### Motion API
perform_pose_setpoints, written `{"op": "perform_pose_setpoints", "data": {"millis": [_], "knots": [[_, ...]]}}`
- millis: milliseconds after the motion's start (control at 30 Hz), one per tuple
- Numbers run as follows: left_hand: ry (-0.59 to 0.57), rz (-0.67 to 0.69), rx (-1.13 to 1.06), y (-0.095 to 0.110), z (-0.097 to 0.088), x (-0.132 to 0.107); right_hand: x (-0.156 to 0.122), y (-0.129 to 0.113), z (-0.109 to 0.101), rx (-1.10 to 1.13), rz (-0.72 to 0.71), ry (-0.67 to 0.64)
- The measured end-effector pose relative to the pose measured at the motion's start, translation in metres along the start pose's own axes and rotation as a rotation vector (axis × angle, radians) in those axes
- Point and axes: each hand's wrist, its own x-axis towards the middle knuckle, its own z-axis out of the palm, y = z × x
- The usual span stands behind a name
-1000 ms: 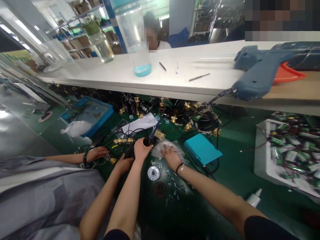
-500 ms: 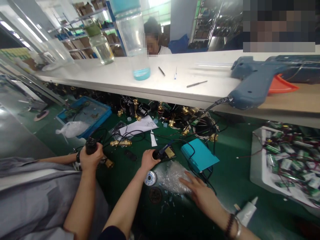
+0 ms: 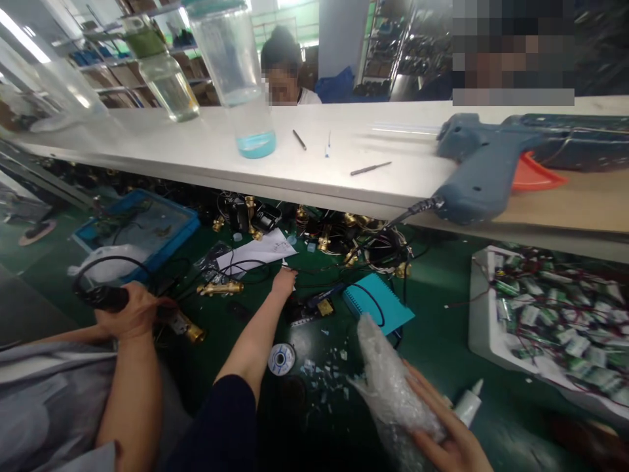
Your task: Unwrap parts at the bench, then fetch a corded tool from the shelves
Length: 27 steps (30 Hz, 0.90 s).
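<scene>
My left hand (image 3: 284,283) reaches forward and is closed over a small white tube (image 3: 285,263), mostly hidden under the fingers. Just nearer lies a dark board with a gold-coloured patch (image 3: 325,307). A crumpled clear plastic bag (image 3: 388,380) is in my right hand (image 3: 455,432), between the thumb and fingers, raised at one end above the green work surface. A spool of solder wire (image 3: 282,359) lies beside my left forearm. Light scraps (image 3: 327,377) are scattered between my hands. The teal spiral notebook (image 3: 381,305) lies beyond the bag.
A co-worker's hand (image 3: 132,311) at left holds a black cylindrical thing with a cable. The white bin (image 3: 479,314) of wired green parts stands at right, near another white tube (image 3: 469,403). A shelf (image 3: 314,177) overhangs the back, carrying bottles and a glue gun (image 3: 484,170).
My left hand has left the black thing by the board and moved forward to the white tube. My right hand has gathered up the plastic bag and drawn it nearer, uncovering scraps.
</scene>
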Motion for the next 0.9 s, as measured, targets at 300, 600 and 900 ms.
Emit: {"op": "perform_pose_setpoints", "data": {"millis": [300,600,900], "knots": [[0.064,-0.158,-0.146,0.122,0.099,-0.012,-0.051,0.003,-0.039,0.331,0.675,0.453],[-0.054,-0.041,-0.143,0.167,0.195,-0.102,-0.092,0.055,-0.011,0.189,0.717,0.490],[-0.171,0.129,-0.096,0.187,0.255,-0.157,-0.123,0.107,0.038,-0.124,0.776,0.509]]}}
